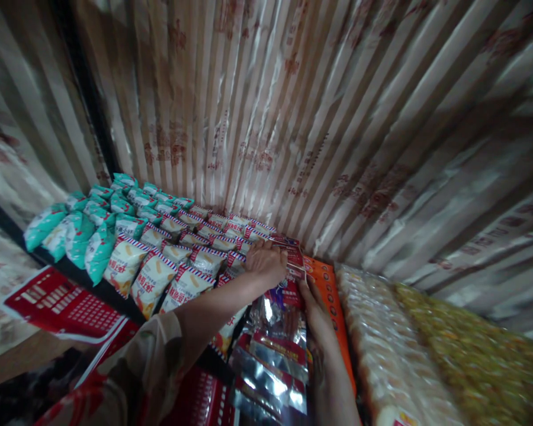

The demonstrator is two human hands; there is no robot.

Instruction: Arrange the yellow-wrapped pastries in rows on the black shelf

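Dark red and silver snack packets (279, 337) overlap in a row that runs away from me. At the row's far end my left hand (266, 261) reaches across from the left, its fingers closed over the upper edge of a dark red packet (293, 255). My right hand (316, 310) lies along the right side of the same row, fingers stretched forward and touching the packets. An orange packet or box (323, 284) is just to the right of that hand. Part of the left fingers' grip is blurred.
White bean-snack bags (153, 278) with striped edges fill the left, beside teal bags (77, 236). Clear-wrapped pale packs (377, 331) and yellow-green packs (475, 355) lie right. Corrugated plastic-covered sheeting (257, 106) rises behind. Red printed signs (66, 302) hang along the front.
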